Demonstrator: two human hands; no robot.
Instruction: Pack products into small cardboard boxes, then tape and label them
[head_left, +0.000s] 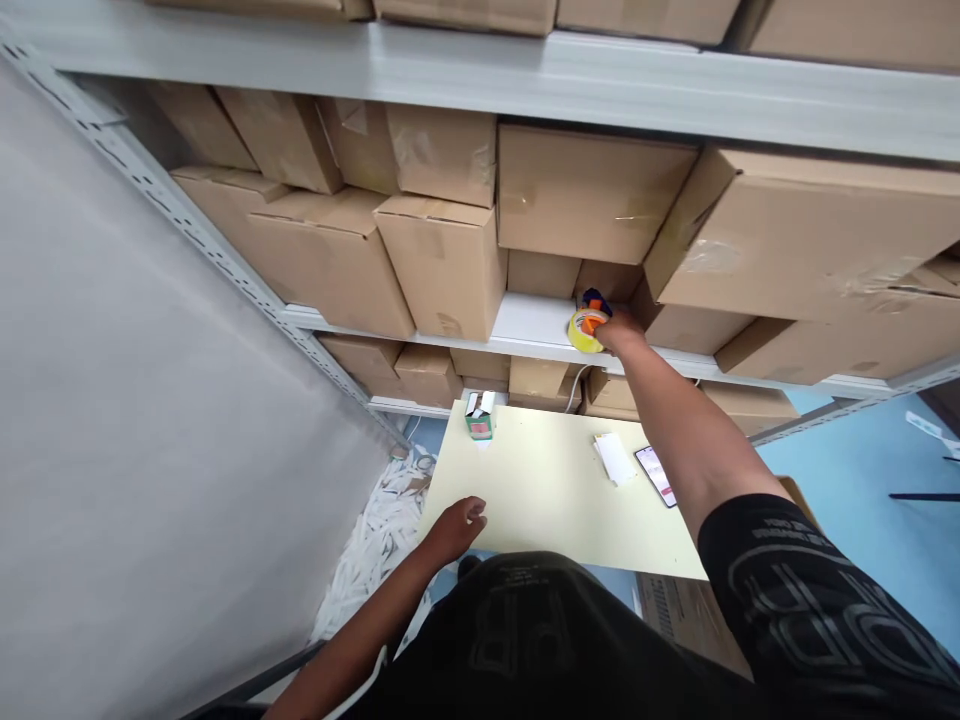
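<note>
My right hand reaches to the middle shelf, its fingers closed on a tape dispenser with a yellow roll, an orange hub and a dark blue end. The dispenser is at the shelf's front edge, in a gap between cardboard boxes; whether it touches the shelf I cannot tell. Over the near left part of the pale yellow table hovers my left hand, its fingers loosely curled and apart, nothing in them. A small green and white box with its top flaps up stands at the table's far left corner.
White slips of paper and a phone lie on the table's right side. Cardboard boxes crowd the metal shelving. White paper strips cover the floor at left, beside a grey wall.
</note>
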